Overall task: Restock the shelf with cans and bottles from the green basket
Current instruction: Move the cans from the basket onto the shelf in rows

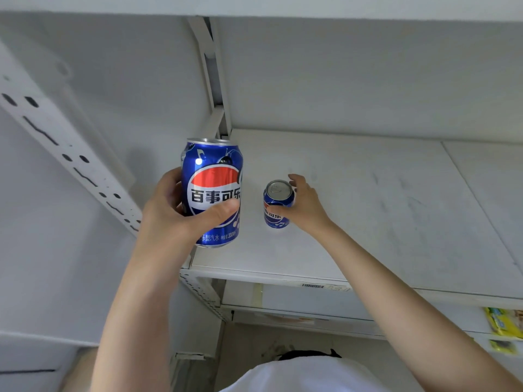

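My left hand [181,210] grips a blue Pepsi can [213,176] upright in the air, close to the camera, over the left front corner of the white shelf board [368,210]. A second blue Pepsi can [276,206] stands upright on the shelf board a little to the right. My right hand [304,205] is wrapped around this second can from the right, thumb on its front, fingers behind it. The green basket is not in view.
A white perforated upright [70,159] runs diagonally at the left. A shelf bracket post [212,75] stands at the back left corner. Lower shelves with yellow packages [503,323] show at the bottom right. The shelf board to the right of the cans is bare.
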